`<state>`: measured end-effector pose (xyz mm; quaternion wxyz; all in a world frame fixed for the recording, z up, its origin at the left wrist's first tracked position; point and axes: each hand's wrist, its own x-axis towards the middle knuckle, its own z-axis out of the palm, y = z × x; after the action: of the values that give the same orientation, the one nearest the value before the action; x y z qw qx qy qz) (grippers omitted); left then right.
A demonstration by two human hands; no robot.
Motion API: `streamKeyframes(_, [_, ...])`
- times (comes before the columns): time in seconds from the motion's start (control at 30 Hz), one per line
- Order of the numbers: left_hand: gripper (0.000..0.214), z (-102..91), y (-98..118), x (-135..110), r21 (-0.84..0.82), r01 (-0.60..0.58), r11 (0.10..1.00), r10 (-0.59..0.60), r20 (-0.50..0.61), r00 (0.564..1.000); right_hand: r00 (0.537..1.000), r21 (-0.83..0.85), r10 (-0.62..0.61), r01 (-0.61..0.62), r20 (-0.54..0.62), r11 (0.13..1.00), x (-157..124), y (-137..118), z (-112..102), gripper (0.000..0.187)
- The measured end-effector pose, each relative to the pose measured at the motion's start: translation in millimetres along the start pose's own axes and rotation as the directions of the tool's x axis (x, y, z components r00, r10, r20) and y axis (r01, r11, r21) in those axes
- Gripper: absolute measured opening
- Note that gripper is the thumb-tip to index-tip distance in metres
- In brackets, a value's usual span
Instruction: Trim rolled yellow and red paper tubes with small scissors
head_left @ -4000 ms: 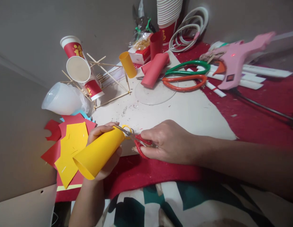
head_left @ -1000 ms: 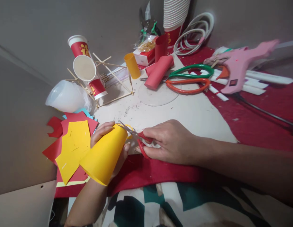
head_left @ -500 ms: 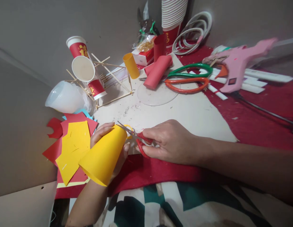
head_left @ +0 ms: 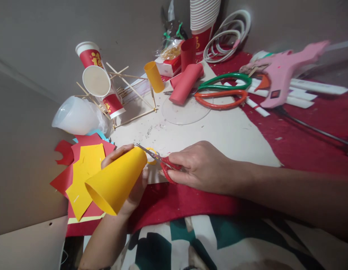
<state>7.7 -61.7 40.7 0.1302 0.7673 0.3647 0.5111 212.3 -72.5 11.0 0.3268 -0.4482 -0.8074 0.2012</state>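
Observation:
My left hand (head_left: 126, 180) is wrapped round a yellow paper cone (head_left: 113, 183), its wide mouth turned toward me and its narrow end pointing away. My right hand (head_left: 198, 167) grips small red-handled scissors (head_left: 162, 163). Their blades sit at the cone's narrow end, where a thin yellow strip (head_left: 150, 154) curls off. Both hands work over the near edge of a white sheet (head_left: 219, 135) that lies on a red cloth (head_left: 303, 138).
Red and yellow paper scraps (head_left: 84, 170) lie at the left. Further back are a stick frame with red paper cups (head_left: 102, 88), a clear plastic cup (head_left: 75, 116), red and yellow paper rolls (head_left: 185, 82), large green and orange scissors (head_left: 223, 90), a pink glue gun (head_left: 283, 69), stacked cups (head_left: 203, 18).
The cone has turned in my left hand, its wide mouth swinging a little to the left. The scissors stay at the narrow end, opening and closing slightly.

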Motion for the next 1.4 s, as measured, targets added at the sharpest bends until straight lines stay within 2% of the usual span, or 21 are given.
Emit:
streamKeyframes(0.13, [0.058,-4.0,-2.2,-3.9,-0.06,0.105,0.993,-0.102,0.047,0.994,0.996,0.123,0.085,-0.082,-0.019,0.989,1.7,-2.4,-2.0,0.036])
streamKeyframes(0.2, [0.057,-4.6,-1.9,-3.6,-0.046,0.115,0.992,-0.114,0.04,0.993,0.994,0.149,0.111,-0.108,-0.017,0.983,2.3,-4.0,-3.4,0.037])
streamKeyframes(0.33, [0.054,-4.6,1.3,1.9,0.063,0.028,0.998,-0.028,-0.007,1.0,0.992,0.178,0.121,-0.127,0.045,0.976,1.7,-6.0,-4.5,0.033])
streamKeyframes(0.53, [0.054,-8.4,-1.4,4.8,0.124,-0.065,0.99,0.062,0.026,0.998,0.992,0.119,0.113,-0.119,0.055,0.986,1.1,-4.8,-1.2,0.033])
streamKeyframes(0.63, [0.053,-7.0,-1.7,4.6,0.086,-0.071,0.994,0.069,0.031,0.997,0.993,0.115,0.109,-0.114,0.047,0.987,1.2,-4.1,-0.4,0.031])
streamKeyframes(0.77, [0.053,-2.5,-1.0,4.9,-0.049,-0.061,0.997,0.063,0.032,0.998,0.994,0.094,0.104,-0.108,0.042,0.99,1.1,-3.6,0.2,0.032])
streamKeyframes(0.87, [0.052,-1.3,-4.3,4.0,-0.072,-0.063,0.995,0.065,0.031,0.997,0.995,0.076,0.091,-0.095,0.043,0.993,1.2,-2.7,1.1,0.034])
streamKeyframes(0.97, [0.05,-1.6,-10.6,2.0,-0.101,-0.036,0.994,0.04,0.032,0.999,0.996,0.056,0.08,-0.082,0.044,0.995,1.4,-1.5,1.9,0.035])
streamKeyframes(1.13, [0.048,-3.3,-15.3,-0.5,-0.234,0.079,0.969,-0.061,0.083,0.995,0.997,0.055,0.07,-0.072,0.042,0.996,1.0,-0.5,1.7,0.036])
streamKeyframes(1.3, [0.06,-7.0,-12.6,-2.6,-0.157,0.127,0.979,-0.103,0.152,0.983,0.999,0.046,0.033,-0.032,-0.018,0.998,-1.2,-0.1,2.1,0.032])
streamKeyframes(1.4, [0.054,-6.2,-11.7,-3.6,-0.177,0.122,0.977,-0.098,0.138,0.986,0.998,0.088,0.015,-0.009,-0.06,0.996,-1.7,-1.3,1.4,0.028])
